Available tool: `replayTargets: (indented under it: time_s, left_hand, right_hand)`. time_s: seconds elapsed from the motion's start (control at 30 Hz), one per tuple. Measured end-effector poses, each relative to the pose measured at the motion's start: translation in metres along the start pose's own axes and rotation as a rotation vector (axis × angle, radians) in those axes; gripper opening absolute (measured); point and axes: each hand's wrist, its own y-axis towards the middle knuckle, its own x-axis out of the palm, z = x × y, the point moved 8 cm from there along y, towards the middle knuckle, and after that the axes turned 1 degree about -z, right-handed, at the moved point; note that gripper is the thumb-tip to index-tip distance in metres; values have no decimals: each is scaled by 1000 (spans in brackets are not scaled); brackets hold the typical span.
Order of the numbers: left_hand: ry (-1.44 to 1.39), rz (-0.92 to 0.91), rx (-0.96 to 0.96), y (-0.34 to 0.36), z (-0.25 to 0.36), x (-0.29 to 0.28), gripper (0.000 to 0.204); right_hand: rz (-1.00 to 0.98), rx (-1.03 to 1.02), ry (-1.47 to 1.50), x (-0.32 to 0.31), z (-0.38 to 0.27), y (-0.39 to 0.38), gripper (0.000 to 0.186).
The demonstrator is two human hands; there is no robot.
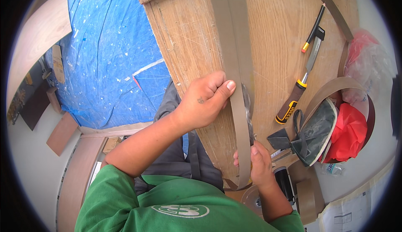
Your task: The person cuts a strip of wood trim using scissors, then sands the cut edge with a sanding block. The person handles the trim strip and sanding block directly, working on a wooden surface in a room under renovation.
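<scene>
A long brown flexible strip (229, 31), like edge banding, runs down the wooden board toward me. A thin line follows its length. My left hand (208, 100) is closed on the strip's left edge, thumb on top. Below and to the right, my right hand (261, 163) is closed around what look like scissors (250, 123). Their shiny blades lie along the strip and are partly hidden by it. A narrow length of the strip curls down in front of my right fingers, toward my body.
A chisel (298, 89) and a black pencil (314, 28) lie on the board (272, 48). At right, a coiled strip (335, 83) surrounds a grey pouch (317, 131) and red cloth (346, 127), near a clear plastic bag (368, 73). Blue sheeting (111, 56) covers the floor at left, beside wood panels (39, 39).
</scene>
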Motion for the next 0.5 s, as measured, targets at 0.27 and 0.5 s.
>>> replayTargets:
  time_s: [0.27, 0.5]
  left_hand:
    - [-1, -7, -18, 0, 0, 0, 40]
    - [9, -7, -15, 0, 1, 0, 40]
  right_hand:
    - [-12, -20, 21, 2, -14, 6, 58]
    - [45, -62, -20, 0, -16, 7, 55]
